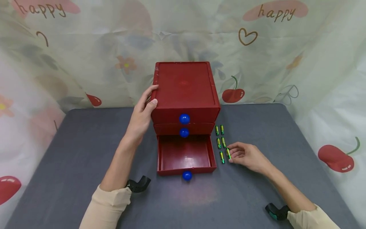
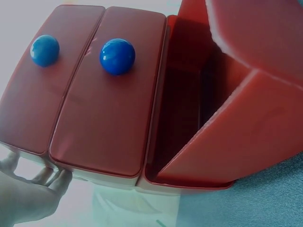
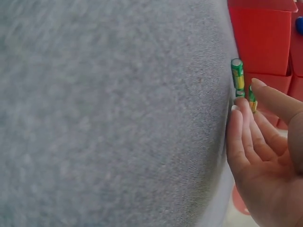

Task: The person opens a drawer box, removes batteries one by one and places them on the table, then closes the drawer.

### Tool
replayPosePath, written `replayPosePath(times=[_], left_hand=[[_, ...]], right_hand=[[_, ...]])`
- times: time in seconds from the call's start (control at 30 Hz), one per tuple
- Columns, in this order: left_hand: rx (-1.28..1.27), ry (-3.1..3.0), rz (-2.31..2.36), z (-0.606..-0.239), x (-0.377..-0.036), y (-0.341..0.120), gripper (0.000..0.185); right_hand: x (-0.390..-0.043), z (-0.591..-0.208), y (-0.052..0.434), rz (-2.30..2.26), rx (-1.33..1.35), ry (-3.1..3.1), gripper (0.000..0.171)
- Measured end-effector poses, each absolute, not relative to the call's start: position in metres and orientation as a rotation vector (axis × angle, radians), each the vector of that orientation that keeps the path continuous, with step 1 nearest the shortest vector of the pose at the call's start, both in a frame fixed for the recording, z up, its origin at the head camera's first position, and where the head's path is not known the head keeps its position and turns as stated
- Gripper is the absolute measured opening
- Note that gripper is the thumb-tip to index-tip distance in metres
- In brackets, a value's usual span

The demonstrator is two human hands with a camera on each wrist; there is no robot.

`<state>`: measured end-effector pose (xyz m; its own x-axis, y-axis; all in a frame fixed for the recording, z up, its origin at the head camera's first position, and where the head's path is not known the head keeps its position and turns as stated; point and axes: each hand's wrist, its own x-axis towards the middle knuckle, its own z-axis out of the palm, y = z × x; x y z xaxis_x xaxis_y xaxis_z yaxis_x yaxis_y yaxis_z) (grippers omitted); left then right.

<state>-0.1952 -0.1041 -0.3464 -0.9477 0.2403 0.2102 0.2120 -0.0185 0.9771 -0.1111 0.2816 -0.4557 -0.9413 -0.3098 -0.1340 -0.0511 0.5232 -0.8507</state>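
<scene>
A red drawer cabinet [image 1: 184, 86] with blue ball knobs stands on the table, its bottom drawer [image 1: 186, 156] pulled out and bare inside. My left hand [image 1: 140, 119] rests against the cabinet's left side, with fingertips and thumb along its upper edge. In the left wrist view its fingers [image 2: 59, 182] touch the side wall. Right of the drawer, several small green-and-yellow batteries lie in two columns. My right hand [image 1: 247, 157] pinches the nearest right-column battery [image 1: 228, 153] by its ends, between thumb and finger. That battery [image 3: 252, 98] shows beside the thumb in the right wrist view.
A grey cloth-covered table [image 1: 94, 152] lies beneath everything. Behind it hangs a patterned curtain [image 1: 183, 38]. The pulled-out drawer's front with its blue knob [image 1: 187, 176] juts toward me. Another battery [image 1: 222, 157] lies close to the pinched one.
</scene>
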Motion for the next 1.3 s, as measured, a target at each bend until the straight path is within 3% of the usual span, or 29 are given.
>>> replayPosePath(times=[0.93, 1.3], left_hand=[[0.511, 2.181, 2.196, -0.3452, -0.1971, -0.1018, 0.045], [0.495, 2.179, 2.190, -0.3469, -0.1965, -0.1022, 0.046]], right_hand=[[-0.1090, -0.4650, 0.2770, -1.285, -0.336, 2.659, 0.042], [-0.1049, -0.4627, 0.2815, -1.344, -0.317, 2.632, 0.033]])
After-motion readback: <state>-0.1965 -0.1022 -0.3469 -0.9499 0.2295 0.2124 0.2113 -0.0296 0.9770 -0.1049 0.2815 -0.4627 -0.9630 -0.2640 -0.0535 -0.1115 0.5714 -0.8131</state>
